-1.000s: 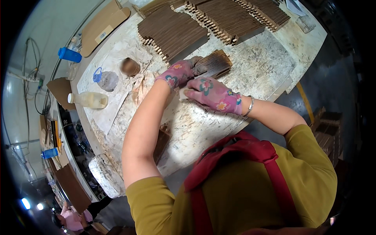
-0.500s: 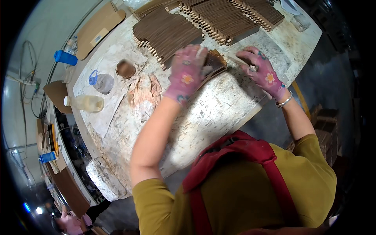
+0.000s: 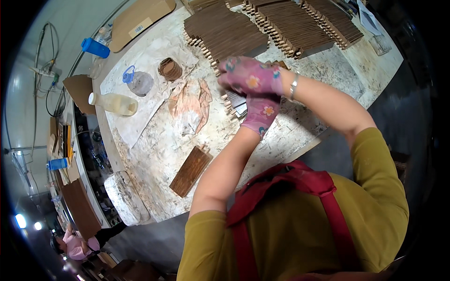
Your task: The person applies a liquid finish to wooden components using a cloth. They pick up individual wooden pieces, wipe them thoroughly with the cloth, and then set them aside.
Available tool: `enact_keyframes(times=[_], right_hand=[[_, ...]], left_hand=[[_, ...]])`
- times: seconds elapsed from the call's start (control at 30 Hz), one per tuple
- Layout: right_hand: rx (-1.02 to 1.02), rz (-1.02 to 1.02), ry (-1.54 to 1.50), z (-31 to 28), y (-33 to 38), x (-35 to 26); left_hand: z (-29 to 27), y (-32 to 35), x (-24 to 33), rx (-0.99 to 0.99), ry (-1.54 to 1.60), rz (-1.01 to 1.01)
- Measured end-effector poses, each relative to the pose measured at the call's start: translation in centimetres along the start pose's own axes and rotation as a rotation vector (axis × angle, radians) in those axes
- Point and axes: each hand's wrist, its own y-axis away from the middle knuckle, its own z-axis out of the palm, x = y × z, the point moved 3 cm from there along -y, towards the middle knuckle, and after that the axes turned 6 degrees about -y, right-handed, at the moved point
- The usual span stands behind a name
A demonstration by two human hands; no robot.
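Observation:
My right hand (image 3: 253,77), in a purple-pink flowered glove, crosses over my left hand (image 3: 263,112), gloved alike. The right fingers look curled; what they grip, if anything, is hidden. The left fingers are covered by the right hand. Beneath and beside both hands are wooden pieces with pale peg ends (image 3: 228,106), partly hidden. Just beyond stands a packed row of dark brown wooden slats (image 3: 225,33) with pale pegs along its side. A separate brown wooden block (image 3: 190,172), with a pale peg at one end, lies left of my left forearm.
More slat rows (image 3: 290,25) fill the far side. A stained cloth (image 3: 190,105), brown cup (image 3: 169,70), round clear bottle (image 3: 140,84) and pale-liquid bottle (image 3: 117,104) stand left. A white-wrapped block (image 3: 124,199) sits at the table's near-left edge. Another person (image 3: 77,246) is far lower left.
My right hand has moved left, across my left hand. A wooden block shows beside my left forearm, where none was visible before. The whole view has shifted slightly.

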Motion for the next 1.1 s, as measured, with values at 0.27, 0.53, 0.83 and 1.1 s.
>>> enact_keyframes(times=[0.27,0.53,0.83,1.1], right_hand=[[0.668,0.386,-0.897,0.6,5.0,4.6],[0.795,0.374,-0.960,-1.1,6.2,0.1],[1.094,0.778,-1.123,-2.2,13.4,2.7],[1.265,0.572,-1.124,-2.3,20.2,2.8]], left_hand=[[-2.7,1.4,-8.4,0.086,1.129,-0.040],[-2.3,4.7,-13.4,-0.130,0.909,-0.133],[-1.4,3.2,-12.2,-0.052,1.017,-0.022],[-2.6,1.9,-16.8,-0.446,1.469,-0.119]])
